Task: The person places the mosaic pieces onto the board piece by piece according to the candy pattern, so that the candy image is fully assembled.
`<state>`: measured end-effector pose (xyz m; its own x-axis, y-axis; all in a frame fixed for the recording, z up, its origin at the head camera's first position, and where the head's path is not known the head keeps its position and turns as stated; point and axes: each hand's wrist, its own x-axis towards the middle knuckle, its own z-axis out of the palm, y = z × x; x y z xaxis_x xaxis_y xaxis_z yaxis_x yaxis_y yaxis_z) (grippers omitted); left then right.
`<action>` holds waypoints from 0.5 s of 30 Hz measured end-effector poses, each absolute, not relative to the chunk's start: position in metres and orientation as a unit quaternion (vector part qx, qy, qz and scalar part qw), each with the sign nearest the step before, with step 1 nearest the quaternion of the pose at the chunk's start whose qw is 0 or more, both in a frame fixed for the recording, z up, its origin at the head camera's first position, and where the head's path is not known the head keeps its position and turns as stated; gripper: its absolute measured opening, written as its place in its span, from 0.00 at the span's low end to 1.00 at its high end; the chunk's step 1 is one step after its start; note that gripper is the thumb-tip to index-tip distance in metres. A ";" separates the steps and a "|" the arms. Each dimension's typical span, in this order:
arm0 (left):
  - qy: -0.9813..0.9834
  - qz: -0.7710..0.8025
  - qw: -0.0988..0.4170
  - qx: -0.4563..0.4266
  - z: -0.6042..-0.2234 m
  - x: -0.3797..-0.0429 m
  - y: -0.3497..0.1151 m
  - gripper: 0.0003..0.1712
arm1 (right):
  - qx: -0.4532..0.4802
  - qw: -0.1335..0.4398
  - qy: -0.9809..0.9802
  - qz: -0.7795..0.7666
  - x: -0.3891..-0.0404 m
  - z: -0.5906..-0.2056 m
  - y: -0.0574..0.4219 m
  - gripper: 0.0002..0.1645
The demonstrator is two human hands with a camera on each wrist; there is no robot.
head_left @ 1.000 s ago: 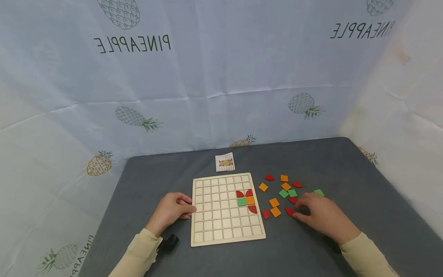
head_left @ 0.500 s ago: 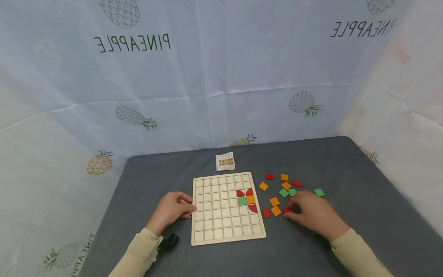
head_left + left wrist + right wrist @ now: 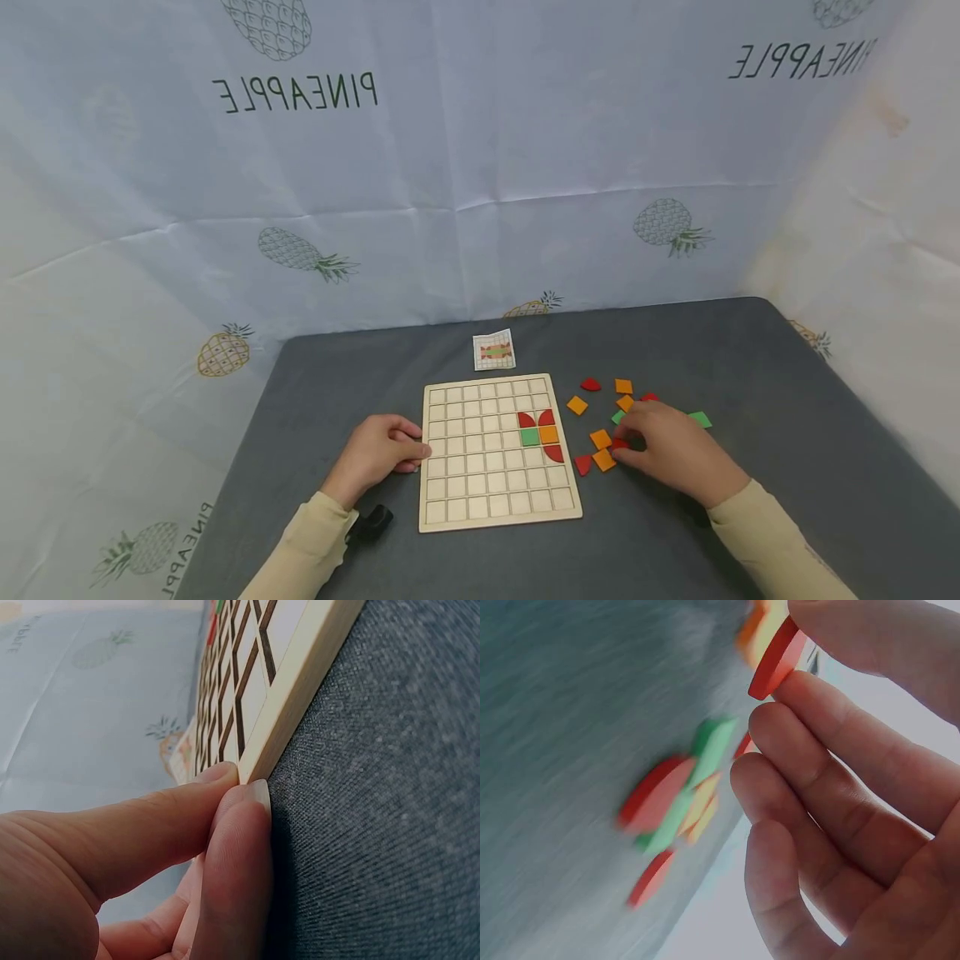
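Note:
My left hand [image 3: 375,454] grips the left edge of a wooden grid board [image 3: 487,483]; in the left wrist view its thumb and a finger pinch the board's rim [image 3: 300,694]. Three red quarter-circle tiles, a green square tile [image 3: 529,437] and an orange square tile [image 3: 549,434] sit in cells near the board's right side. To the right of the board, my right hand [image 3: 678,450] is over the loose tiles. Between its thumb and index finger it pinches a red quarter-circle tile [image 3: 775,660], seen lifted in the right wrist view. The hand covers part of the pile.
Loose orange tiles [image 3: 577,406], red tiles [image 3: 583,465] and a green tile [image 3: 701,419] lie scattered on the dark table [image 3: 360,367]. Behind the board is a small pattern card [image 3: 494,350]. A pineapple-print cloth [image 3: 450,150] hangs at the back.
My right hand has moved left across the loose tiles and now pinches a red quarter-circle tile. My left hand stays at the board's edge. The head view has shifted slightly.

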<state>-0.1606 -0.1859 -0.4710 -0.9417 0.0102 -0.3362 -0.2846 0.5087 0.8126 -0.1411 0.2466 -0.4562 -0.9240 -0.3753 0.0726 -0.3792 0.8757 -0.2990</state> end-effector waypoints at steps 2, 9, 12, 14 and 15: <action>0.856 0.488 0.149 -0.081 -0.472 -0.160 -0.186 0.17 | 0.200 -0.002 -0.966 0.161 -0.145 -0.453 0.237 0.09; 0.853 0.492 0.155 -0.084 -0.473 -0.160 -0.187 0.18 | 0.228 -0.014 -0.957 0.180 -0.156 -0.448 0.198 0.08; 0.851 0.494 0.157 -0.083 -0.474 -0.161 -0.187 0.17 | 0.253 -0.013 -0.950 0.181 -0.158 -0.448 0.182 0.08; 0.851 0.495 0.156 -0.081 -0.475 -0.162 -0.187 0.17 | 0.274 -0.009 -0.944 0.184 -0.158 -0.449 0.172 0.09; 0.851 0.495 0.156 -0.081 -0.475 -0.162 -0.187 0.17 | 0.284 -0.005 -0.941 0.183 -0.157 -0.449 0.168 0.09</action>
<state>-0.1621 -0.1875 -0.4749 -0.9382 0.0163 -0.3456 -0.2925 0.4963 0.8174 -0.1575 0.1680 -0.4493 -0.8382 -0.5372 0.0939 -0.5333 0.7716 -0.3467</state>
